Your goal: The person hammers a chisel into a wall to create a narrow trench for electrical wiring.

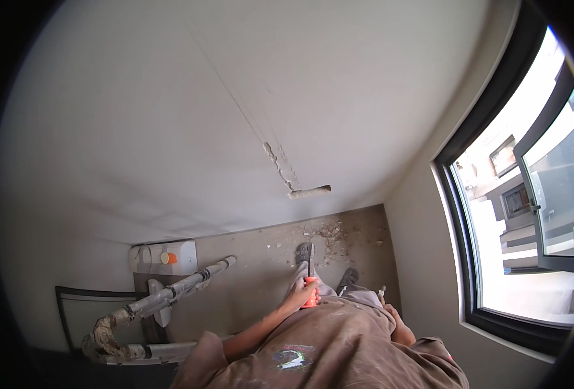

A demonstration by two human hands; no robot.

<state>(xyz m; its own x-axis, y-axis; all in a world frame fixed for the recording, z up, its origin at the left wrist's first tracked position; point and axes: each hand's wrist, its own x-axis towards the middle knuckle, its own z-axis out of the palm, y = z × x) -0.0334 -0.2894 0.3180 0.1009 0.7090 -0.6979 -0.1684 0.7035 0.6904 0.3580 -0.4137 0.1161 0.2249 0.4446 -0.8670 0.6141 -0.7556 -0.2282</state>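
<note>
My left hand is wrapped around the orange handle of a chisel, its metal shank pointing away from my body. Low at my right side, my right hand is closed on a light-coloured tool handle, mostly hidden behind my brown shirt. A narrow, rough chased channel is cut into the white wall ahead, with a short horizontal cut at its lower end. Plaster rubble lies on the floor by my feet.
At left, a white boxy unit with an orange-white object sits by the wall, near long wrapped pipes and a dark-framed panel. To my right is a window with dark frame and opened sash. The floor is dusty.
</note>
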